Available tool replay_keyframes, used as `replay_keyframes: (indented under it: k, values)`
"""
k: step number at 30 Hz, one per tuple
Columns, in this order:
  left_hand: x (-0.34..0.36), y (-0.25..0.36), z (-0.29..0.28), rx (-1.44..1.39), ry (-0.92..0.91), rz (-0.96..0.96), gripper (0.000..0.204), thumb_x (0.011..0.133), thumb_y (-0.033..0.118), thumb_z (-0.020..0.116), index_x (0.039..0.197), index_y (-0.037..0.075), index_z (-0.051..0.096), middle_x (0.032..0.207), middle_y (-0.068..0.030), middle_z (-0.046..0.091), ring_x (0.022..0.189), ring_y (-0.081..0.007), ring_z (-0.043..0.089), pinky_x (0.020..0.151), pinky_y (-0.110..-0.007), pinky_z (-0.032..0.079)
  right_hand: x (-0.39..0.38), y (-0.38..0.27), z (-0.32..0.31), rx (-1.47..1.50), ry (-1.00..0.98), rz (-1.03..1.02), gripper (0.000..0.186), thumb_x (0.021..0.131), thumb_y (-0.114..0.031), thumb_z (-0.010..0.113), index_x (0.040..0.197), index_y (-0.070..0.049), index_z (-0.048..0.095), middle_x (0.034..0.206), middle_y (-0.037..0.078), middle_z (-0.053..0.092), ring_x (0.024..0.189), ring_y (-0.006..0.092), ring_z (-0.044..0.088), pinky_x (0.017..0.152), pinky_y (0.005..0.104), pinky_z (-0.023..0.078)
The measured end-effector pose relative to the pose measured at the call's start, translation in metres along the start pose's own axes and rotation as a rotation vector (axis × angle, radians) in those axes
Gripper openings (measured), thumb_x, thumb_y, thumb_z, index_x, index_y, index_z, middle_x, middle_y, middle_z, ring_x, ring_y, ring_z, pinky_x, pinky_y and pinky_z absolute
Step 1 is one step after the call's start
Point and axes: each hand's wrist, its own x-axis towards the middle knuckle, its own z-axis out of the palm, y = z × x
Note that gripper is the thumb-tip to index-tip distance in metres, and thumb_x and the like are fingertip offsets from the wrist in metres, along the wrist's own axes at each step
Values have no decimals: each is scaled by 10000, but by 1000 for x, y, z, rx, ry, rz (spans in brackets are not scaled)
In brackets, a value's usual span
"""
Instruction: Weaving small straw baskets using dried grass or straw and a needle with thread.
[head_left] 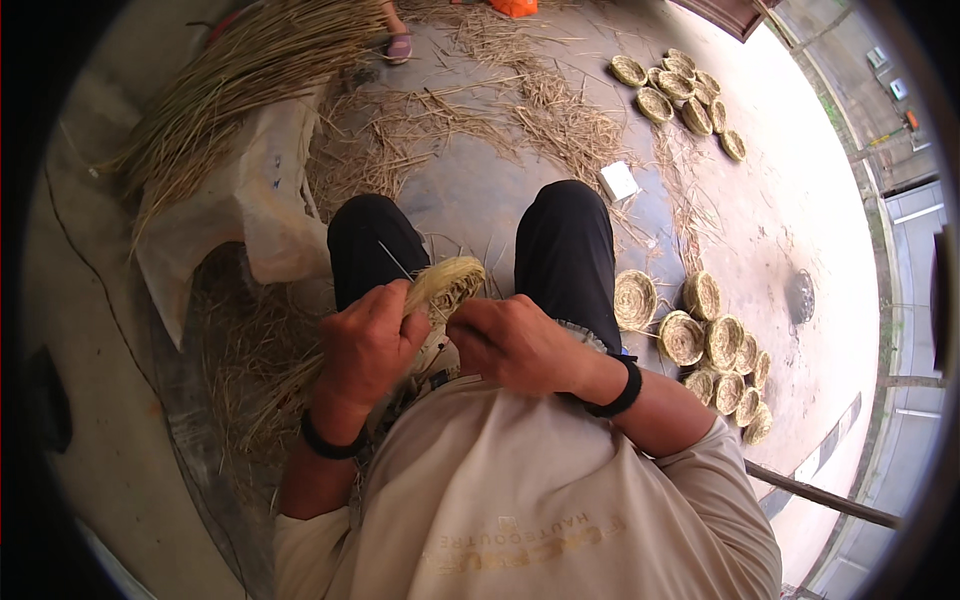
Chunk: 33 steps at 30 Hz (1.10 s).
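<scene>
Between my knees a small woven straw basket (447, 284) is held up, its pale rim toward the far side. My left hand (370, 340) is closed on the basket's left edge. A thin metal needle-like rod (393, 260) sticks up beyond its fingers; whether that hand grips the rod is hidden. Close by the basket's right side, my right hand (512, 340) is closed with its fingers curled in a pinch. What it pinches is too small or hidden to make out.
At the left, a long bundle of dry straw (250, 80) lies on a sheet-covered stand (235, 200). Loose straw (550, 100) litters the floor. Finished-looking straw baskets sit in a far-right group (675, 85) and a nearer right group (725, 342). A white box (619, 181) and another person's shoe (399, 48) show ahead.
</scene>
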Motion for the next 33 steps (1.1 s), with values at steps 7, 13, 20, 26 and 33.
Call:
replay_keyframes:
  k: [7, 13, 20, 26, 33]
  values:
    - [8, 0, -2, 90, -70, 175, 205, 800, 143, 781, 920, 84, 625, 723, -70, 596, 650, -278, 660, 551, -418, 556, 12, -9, -31, -404, 263, -196, 215, 978, -275, 642, 897, -77, 660, 797, 142, 683, 807, 375, 707, 689, 474, 571]
    - [13, 12, 9, 50, -137, 262, 213, 765, 147, 796, 876, 77, 628, 732, -67, 590, 659, -277, 649, 549, -416, 539, 50, 14, -28, -526, 48, -189, 244, 970, -263, 645, 831, -65, 665, 845, 114, 695, 758, 365, 703, 710, 434, 592]
    - [20, 16, 1, 63, -155, 305, 224, 772, 183, 801, 816, 106, 595, 705, -42, 589, 641, -232, 652, 539, -389, 549, 60, 11, -43, 196, 75, 115, 249, 1043, -223, 676, 1096, 14, 733, 786, 55, 701, 755, 87, 616, 714, 312, 535]
    - [17, 20, 1, -16, -189, 317, 207, 766, 156, 788, 848, 87, 611, 712, -56, 588, 639, -241, 650, 533, -407, 531, 54, 20, -45, 685, 40, 192, 316, 1107, -259, 587, 1240, 11, 683, 915, 47, 738, 789, 130, 699, 758, 309, 576]
    - [10, -27, -28, 77, -229, 173, 168, 810, 139, 759, 893, 77, 626, 740, -98, 627, 678, -309, 674, 587, -442, 554, 6, -2, -90, 1398, 164, 219, 347, 1116, -264, 548, 1407, -76, 569, 734, -38, 510, 510, 72, 392, 450, 230, 331]
